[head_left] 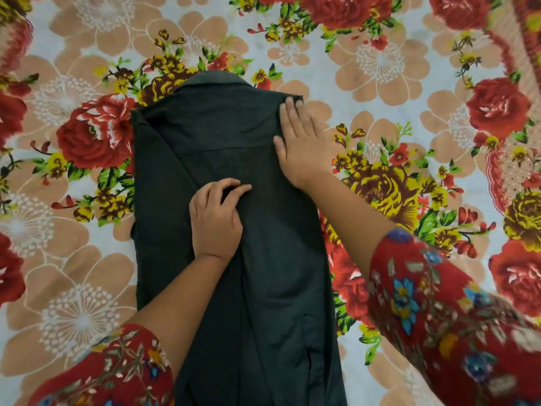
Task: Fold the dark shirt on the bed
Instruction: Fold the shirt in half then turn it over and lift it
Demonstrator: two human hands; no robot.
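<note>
Dark shirt (pixel 234 259) lies lengthwise on a bed covered by a floral bedsheet (pixel 380 68), its collar (pixel 218 79) at the far end and its sides already turned in to form a long, narrow panel. A person's left hand (pixel 215 219) sits at the middle of the shirt, fingers curled and pinching a small ridge of the dark fabric between thumb and fingertips. The right hand (pixel 301 145) rests flat and open on the shirt's right shoulder edge just below the collar, fingers together and pointing toward the far end, gripping nothing. Both forearms reach in from the near side of the shirt, each in a red floral sleeve (pixel 439 303). Red roses, yellow blooms and pale peach flowers in the bedsheet print surround the shirt on every side.
</note>
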